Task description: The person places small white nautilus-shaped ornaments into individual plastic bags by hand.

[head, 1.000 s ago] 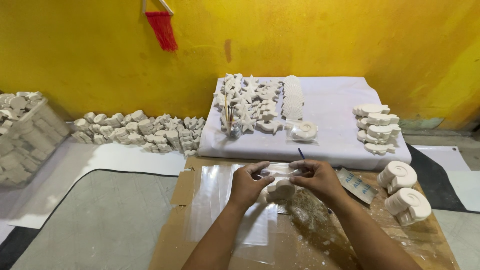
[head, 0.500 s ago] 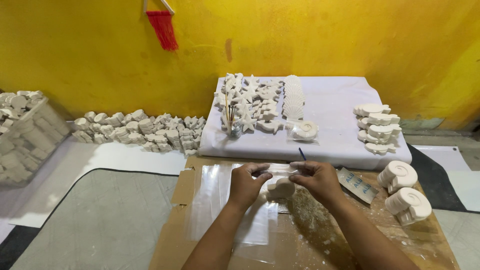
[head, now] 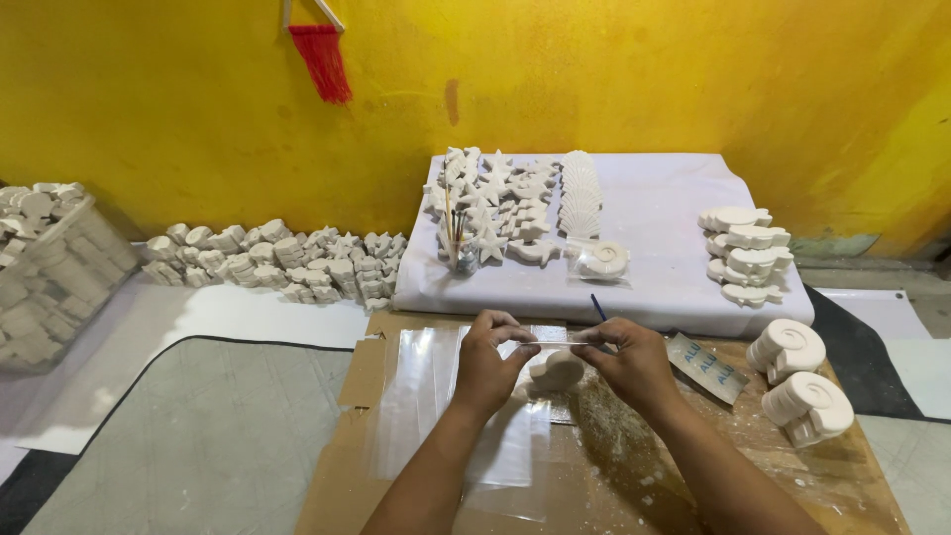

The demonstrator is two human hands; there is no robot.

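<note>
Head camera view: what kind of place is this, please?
Probably a small craft workshop for plaster figures: rows of white cast shapes on a white cloth, more piled by the yellow wall, and paintbrushes in a cup.

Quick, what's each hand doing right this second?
Left hand: closed, pinching one end of the clear plastic bag.
Right hand: closed, pinching the bag's other end, a blue pen tucked in it.

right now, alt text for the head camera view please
Two hands, left and right, hold a clear plastic bag over a white plaster shell on a cardboard sheet. More white plaster shapes cover a white-draped platform against a yellow wall.
</note>
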